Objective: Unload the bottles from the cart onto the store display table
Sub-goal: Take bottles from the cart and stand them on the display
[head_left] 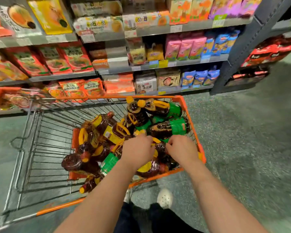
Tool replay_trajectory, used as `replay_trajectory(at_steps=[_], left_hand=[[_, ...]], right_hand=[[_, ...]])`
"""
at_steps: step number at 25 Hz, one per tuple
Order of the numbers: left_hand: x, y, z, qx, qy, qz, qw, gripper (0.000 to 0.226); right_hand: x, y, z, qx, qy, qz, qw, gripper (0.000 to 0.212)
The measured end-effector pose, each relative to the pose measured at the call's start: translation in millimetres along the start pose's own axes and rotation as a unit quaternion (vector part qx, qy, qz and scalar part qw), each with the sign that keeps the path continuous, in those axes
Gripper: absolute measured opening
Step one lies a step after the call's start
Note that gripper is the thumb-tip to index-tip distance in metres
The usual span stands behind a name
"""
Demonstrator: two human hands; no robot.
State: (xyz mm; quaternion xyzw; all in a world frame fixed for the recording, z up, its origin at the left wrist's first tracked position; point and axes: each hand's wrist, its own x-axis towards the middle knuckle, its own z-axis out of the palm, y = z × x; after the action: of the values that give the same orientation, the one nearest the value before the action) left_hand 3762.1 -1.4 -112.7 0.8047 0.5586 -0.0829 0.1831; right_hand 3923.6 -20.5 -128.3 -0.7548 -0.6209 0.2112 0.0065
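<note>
Both hands' fingers curl onto bottles beside the cart rim; grasp unclear.

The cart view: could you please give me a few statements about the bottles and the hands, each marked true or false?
1. Both hands, left hand and right hand, reach into the orange-rimmed cart. True.
2. The bottles hold clear liquid. False: it is dark brown.
3. Some bottles carry green labels. True.
4. The cart holds a single bottle. False: many lie piled together.
5. Packaged goods fill the shelves behind the cart. True.
</note>
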Motion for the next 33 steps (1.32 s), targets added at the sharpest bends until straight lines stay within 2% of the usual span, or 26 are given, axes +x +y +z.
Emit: replay_trajectory(at_steps=[5, 9, 13, 15, 19, 24, 27, 29, 31, 33], left_hand=[[16.3, -13.6, 51.0, -0.025, -0.079, -0.046, 0.996, 0.033], [25.2, -19.9, 64.5, -0.063, -0.085, -0.060, 0.993, 0.033], [27.2, -19.9, 63.6, -0.182, -0.108, -0.097, 0.973, 0.034], [24.6, -19.1, 63.8, -0.195, -0.116, -0.096, 0.969, 0.032], [13.7, -16.6, 59.6, -0.141, -0.122, -0.067, 0.980, 0.037], [5.1, -17.9, 27.9, -0.099, -0.078, -0.044, 0.991, 0.049], [0.1, -15.2, -2.2, -0.121, -0.022, -0.007, 0.992, 0.062], [0.8, -9.9, -27.6, -0.139, -0.002, 0.036, 0.990, 0.075], [-0.4, 4.4, -55.9, -0.131, -0.040, 0.126, 0.982, 0.088], [-10.9, 31.6, -80.2, -0.085, -0.087, 0.264, 0.957, 0.091]], right_hand=[[25.7, 21.8, 52.9, -0.019, -0.082, 0.047, 0.995, 0.033], [43.1, 26.1, 72.3, -0.042, -0.178, 0.042, 0.982, 0.038], [54.0, 23.2, 63.5, -0.100, -0.202, 0.030, 0.974, 0.038], [56.6, 12.9, 52.4, -0.126, -0.202, 0.026, 0.971, 0.036], [49.1, -12.2, 29.8, -0.127, -0.175, -0.001, 0.976, 0.035], [23.3, -40.8, -17.2, -0.096, -0.109, -0.027, 0.989, 0.030], [-2.9, -46.0, -61.8, -0.131, -0.071, -0.032, 0.988, 0.031], [-29.5, -42.8, -90.2, -0.142, -0.049, -0.006, 0.989, 0.037], [-68.1, -40.6, -115.5, -0.113, -0.020, 0.047, 0.992, 0.039], [-115.5, -42.5, -139.1, -0.077, 0.017, 0.094, 0.993, 0.033]])
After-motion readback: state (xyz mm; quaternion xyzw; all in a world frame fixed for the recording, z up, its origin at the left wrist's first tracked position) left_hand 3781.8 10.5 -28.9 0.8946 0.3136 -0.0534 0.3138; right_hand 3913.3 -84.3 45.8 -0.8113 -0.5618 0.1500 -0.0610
